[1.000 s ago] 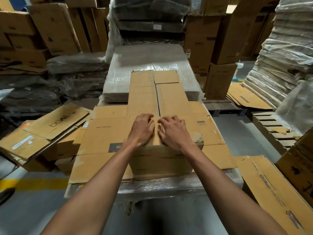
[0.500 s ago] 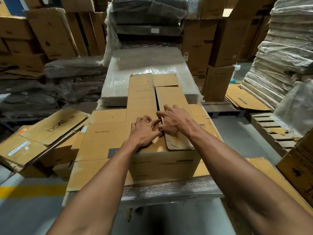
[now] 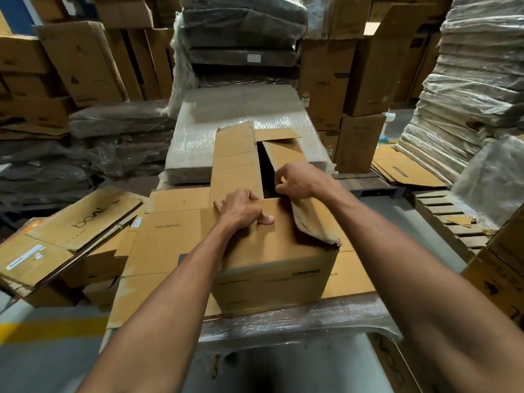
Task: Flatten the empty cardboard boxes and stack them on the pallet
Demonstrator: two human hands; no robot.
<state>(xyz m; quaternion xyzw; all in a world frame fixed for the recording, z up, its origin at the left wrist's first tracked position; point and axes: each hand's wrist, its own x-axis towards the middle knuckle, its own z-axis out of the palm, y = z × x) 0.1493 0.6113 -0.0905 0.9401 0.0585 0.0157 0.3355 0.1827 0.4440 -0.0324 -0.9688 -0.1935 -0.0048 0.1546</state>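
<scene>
Now right hand (image 3: 298,180) pinches right flap (image 3: 314,222), raised further, box (image 3: 272,279) gaping; left hand (image 3: 243,211) grips left flap (image 3: 235,165) edge.

Looks like a warehouse or goods store. Tall brown cardboard boxes (image 3: 82,61) stacked high across the upper left and upper right of the frame. Plastic-wrapped bundles (image 3: 476,80) of flat cardboard piled in layers along the right edge, darker wrapped slabs (image 3: 243,32) at top centre. Bare wooden pallet (image 3: 445,217) at middle right. Loose flattened boxes (image 3: 71,231) heaped at lower left. Grey concrete floor (image 3: 42,364) along the bottom, marked with a yellow line (image 3: 51,329) at lower left.
</scene>
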